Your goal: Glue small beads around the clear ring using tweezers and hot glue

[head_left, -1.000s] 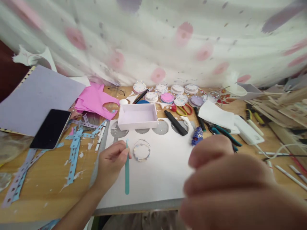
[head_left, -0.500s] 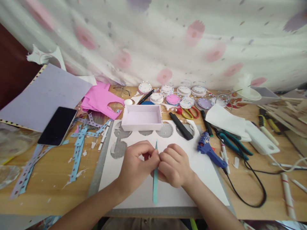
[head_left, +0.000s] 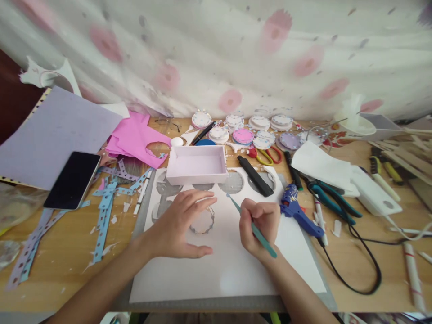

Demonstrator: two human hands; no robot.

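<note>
My left hand [head_left: 182, 222] is open, fingers spread, over a white sheet [head_left: 216, 274] and beside a small round piece with a patterned edge [head_left: 204, 220]. My right hand [head_left: 259, 225] is closed around a teal pointed strip [head_left: 263, 240], whose narrow end points up and left with a small light-blue bit on its tip. Behind both hands stands an open pale lilac box [head_left: 197, 166]. Round holes are cut in the sheet's back part, and a black tool [head_left: 255, 176] lies across it.
Blue glue gun [head_left: 299, 211] and teal-handled pliers [head_left: 332, 200] lie at the right with a black cord. A phone [head_left: 72, 180], patterned strips [head_left: 104, 216] and pink sheets [head_left: 135, 137] are at the left. Decorated discs [head_left: 243, 136] line the back.
My hands have moved apart. The left has opened beside the round piece, now visible; the right has moved right and holds the teal strip, which was upright between both hands and now slants.
</note>
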